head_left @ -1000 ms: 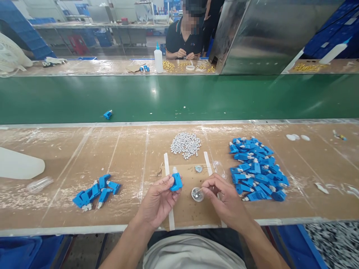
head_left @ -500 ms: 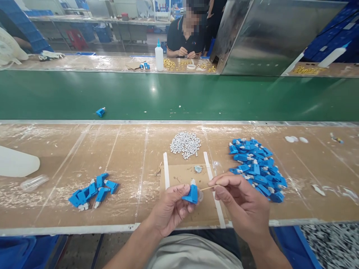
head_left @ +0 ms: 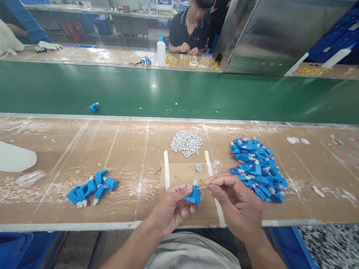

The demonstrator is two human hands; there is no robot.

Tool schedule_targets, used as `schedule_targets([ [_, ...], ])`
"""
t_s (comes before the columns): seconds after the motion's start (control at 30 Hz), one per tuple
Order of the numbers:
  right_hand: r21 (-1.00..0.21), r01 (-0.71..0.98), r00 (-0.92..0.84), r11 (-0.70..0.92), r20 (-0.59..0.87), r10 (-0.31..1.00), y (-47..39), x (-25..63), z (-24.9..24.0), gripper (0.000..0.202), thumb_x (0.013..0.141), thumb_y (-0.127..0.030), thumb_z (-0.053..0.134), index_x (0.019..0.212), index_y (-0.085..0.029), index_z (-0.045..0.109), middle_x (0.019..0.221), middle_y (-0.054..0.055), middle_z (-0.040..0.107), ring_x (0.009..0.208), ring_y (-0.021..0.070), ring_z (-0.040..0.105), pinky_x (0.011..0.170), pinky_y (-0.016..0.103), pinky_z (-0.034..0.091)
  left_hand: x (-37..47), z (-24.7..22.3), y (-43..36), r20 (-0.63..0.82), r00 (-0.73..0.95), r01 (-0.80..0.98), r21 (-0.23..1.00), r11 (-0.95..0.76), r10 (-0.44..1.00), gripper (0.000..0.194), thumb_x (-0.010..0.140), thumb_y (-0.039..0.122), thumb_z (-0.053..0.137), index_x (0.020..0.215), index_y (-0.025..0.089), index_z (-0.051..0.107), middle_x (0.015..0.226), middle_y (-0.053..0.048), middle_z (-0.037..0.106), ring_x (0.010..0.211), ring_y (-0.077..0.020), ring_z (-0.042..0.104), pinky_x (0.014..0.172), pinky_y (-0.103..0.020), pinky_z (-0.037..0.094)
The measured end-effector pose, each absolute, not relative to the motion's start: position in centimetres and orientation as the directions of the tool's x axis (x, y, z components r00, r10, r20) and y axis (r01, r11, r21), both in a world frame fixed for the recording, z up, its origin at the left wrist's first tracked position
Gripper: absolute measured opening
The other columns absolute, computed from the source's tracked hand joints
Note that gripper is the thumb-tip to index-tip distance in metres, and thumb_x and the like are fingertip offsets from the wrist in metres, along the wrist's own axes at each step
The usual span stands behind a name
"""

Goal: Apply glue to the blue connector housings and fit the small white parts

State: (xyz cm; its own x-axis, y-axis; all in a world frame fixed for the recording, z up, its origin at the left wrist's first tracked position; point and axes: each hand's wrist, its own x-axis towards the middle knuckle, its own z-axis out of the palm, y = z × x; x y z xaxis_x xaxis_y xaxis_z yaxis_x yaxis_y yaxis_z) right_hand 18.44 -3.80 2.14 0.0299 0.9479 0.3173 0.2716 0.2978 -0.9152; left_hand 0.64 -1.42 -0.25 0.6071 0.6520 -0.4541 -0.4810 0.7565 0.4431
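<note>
My left hand (head_left: 174,207) pinches a small blue plastic part (head_left: 193,197) with a white tip pointing up. Between the thumb and fingers of my right hand (head_left: 238,203) is a thin wooden toothpick (head_left: 204,186), whose point meets the upper right side of the blue part. Beneath both hands lies a cardboard sheet (head_left: 179,175) with white tape strips along its sides. On it rests a small bluish blob (head_left: 199,168) with another stick beside it. Just beyond is a pile of small grey-white pieces (head_left: 186,142).
A large heap of blue parts (head_left: 256,168) lies to the right, a smaller group (head_left: 91,186) to the left. A white bottle (head_left: 17,157) lies at the left edge. Behind the table runs a green belt (head_left: 126,89) carrying one blue part (head_left: 94,107). A co-worker (head_left: 189,33) sits opposite.
My right hand has moved a little left, bringing the toothpick's point from beside the blue part onto it. The blue part on the belt appears farther left; the whole view has also shifted slightly.
</note>
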Motion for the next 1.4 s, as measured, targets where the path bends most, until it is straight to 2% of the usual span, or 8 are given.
schedule_targets([
  [0.2, -0.900, 0.297, 0.001, 0.319, 0.334, 0.942, -3.9, 18.5, 1.8, 0.016, 0.097, -0.011, 0.057, 0.102, -0.025, 0.062, 0.097, 0.003, 0.066, 0.085, 0.0157, 0.063, 0.073, 0.028, 0.051, 0.6, -0.9, -1.4, -0.436, 0.631, -0.466, 0.447, 0.763, 0.641, 0.025, 0.086, 0.032, 0.072, 0.084, 0.007, 0.068, 0.073, -0.004, 0.059, 0.053, -0.0055, 0.057, 0.038, -0.010, 0.032],
  [0.4, -0.828, 0.390, -0.069, 0.404, 0.411, 0.909, -3.9, 18.5, 1.8, 0.020, 0.094, -0.005, 0.056, 0.101, -0.023, 0.060, 0.091, 0.003, 0.066, 0.089, 0.0188, 0.063, 0.078, 0.033, 0.050, 0.5, -0.7, -1.3, -0.435, 0.614, -0.475, 0.463, 0.749, 0.659, 0.025, 0.085, 0.032, 0.074, 0.079, 0.009, 0.065, 0.073, -0.003, 0.059, 0.053, -0.0046, 0.056, 0.042, -0.010, 0.035],
  [0.53, -0.832, 0.387, -0.074, 0.399, 0.403, 0.912, -4.1, 18.5, 2.0, 0.021, 0.095, -0.006, 0.055, 0.102, -0.025, 0.060, 0.091, 0.003, 0.065, 0.089, 0.0194, 0.062, 0.078, 0.035, 0.049, 0.3, -0.6, -1.3, -0.459, 0.581, -0.465, 0.490, 0.737, 0.672, 0.027, 0.082, 0.033, 0.077, 0.077, 0.009, 0.064, 0.071, -0.003, 0.058, 0.053, -0.0047, 0.055, 0.041, -0.010, 0.033],
  [0.67, -0.893, 0.309, 0.032, 0.328, 0.355, 0.935, -4.0, 19.0, 2.1, 0.015, 0.096, -0.011, 0.056, 0.098, -0.025, 0.062, 0.095, 0.004, 0.062, 0.093, 0.0207, 0.059, 0.078, 0.035, 0.047, -0.2, -0.4, -1.1, -0.453, 0.522, -0.489, 0.535, 0.689, 0.723, 0.027, 0.084, 0.032, 0.075, 0.073, 0.011, 0.062, 0.066, -0.001, 0.055, 0.053, -0.0051, 0.052, 0.041, -0.011, 0.034],
  [0.9, -0.832, 0.502, -0.148, 0.235, 0.185, 0.972, -3.9, 19.7, -0.1, 0.007, 0.097, -0.021, 0.058, 0.094, -0.022, 0.065, 0.093, 0.004, 0.060, 0.077, 0.0171, 0.055, 0.067, 0.031, 0.044, -1.7, -1.0, -0.2, -0.440, 0.386, -0.545, 0.600, 0.585, 0.811, 0.026, 0.087, 0.030, 0.072, 0.073, 0.013, 0.061, 0.066, 0.001, 0.053, 0.055, -0.0051, 0.050, 0.045, -0.012, 0.037],
  [1.03, -0.806, 0.561, -0.079, 0.186, 0.172, 0.982, -2.6, 20.6, -0.4, 0.009, 0.097, -0.029, 0.060, 0.100, -0.022, 0.065, 0.095, 0.004, 0.064, 0.075, 0.0172, 0.057, 0.068, 0.031, 0.046, -2.0, -1.3, -0.2, -0.440, 0.371, -0.534, 0.620, 0.575, 0.818, 0.025, 0.086, 0.032, 0.073, 0.075, 0.013, 0.061, 0.068, 0.001, 0.054, 0.057, -0.0057, 0.050, 0.048, -0.013, 0.038],
  [1.2, -0.638, 0.761, -0.054, 0.123, 0.126, 0.991, 3.2, 21.6, -0.2, 0.016, 0.097, -0.031, 0.055, 0.093, -0.021, 0.066, 0.084, 0.003, 0.069, 0.075, 0.0203, 0.064, 0.068, 0.031, 0.046, -2.2, -1.3, 0.0, -0.426, 0.331, -0.511, 0.669, 0.540, 0.842, 0.030, 0.087, 0.035, 0.071, 0.071, 0.014, 0.058, 0.066, 0.002, 0.051, 0.057, -0.0065, 0.046, 0.052, -0.015, 0.039],
  [1.4, -0.478, 0.852, -0.167, 0.212, 0.135, 0.977, 8.2, 21.4, -2.0, 0.015, 0.089, -0.016, 0.054, 0.085, -0.020, 0.068, 0.085, 0.005, 0.071, 0.078, 0.0217, 0.064, 0.070, 0.032, 0.044, -2.7, -1.7, 0.6, -0.393, 0.324, -0.500, 0.701, 0.508, 0.861, 0.032, 0.089, 0.039, 0.068, 0.070, 0.015, 0.058, 0.065, 0.001, 0.051, 0.057, -0.0075, 0.040, 0.051, -0.016, 0.035],
])
